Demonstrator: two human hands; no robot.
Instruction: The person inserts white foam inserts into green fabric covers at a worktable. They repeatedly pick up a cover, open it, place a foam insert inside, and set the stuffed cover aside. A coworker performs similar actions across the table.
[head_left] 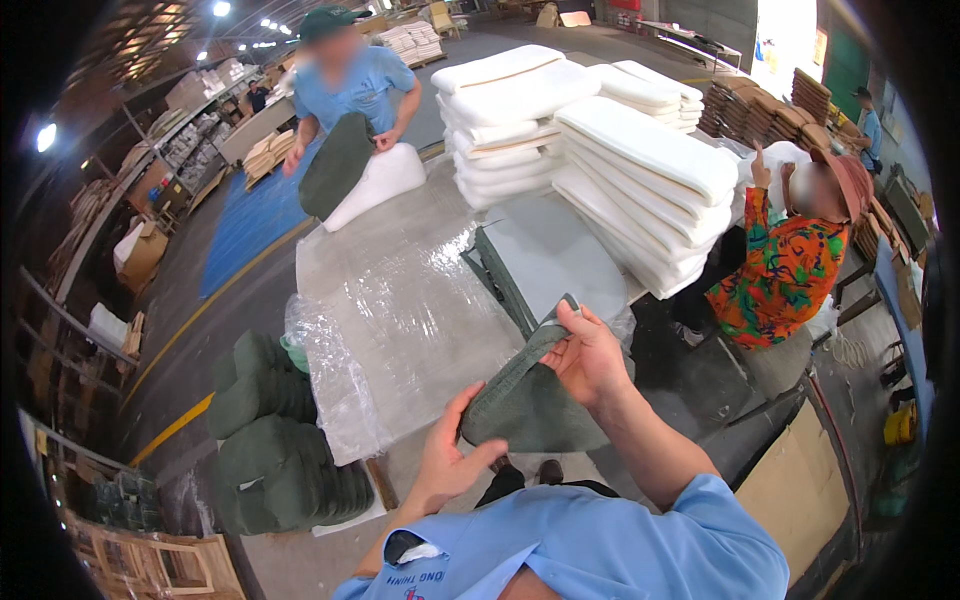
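Observation:
Close to my body, I hold a dark green fabric cushion cover stretched between both hands. My left hand is closed on its lower left end, fingers along the edge and thumb over the near side. The far upper corner is pinched by my right hand, thumb on top and fingers curled underneath. Just beyond lies a stack of flat grey-green covers on the plastic-covered table. The cover looks flat, with a folded edge facing up.
White foam pads stand in tall stacks on the table's far right. Piled green cushions sit low at the left. Across the table, a co-worker handles a green cover and white foam; another person sits at the right.

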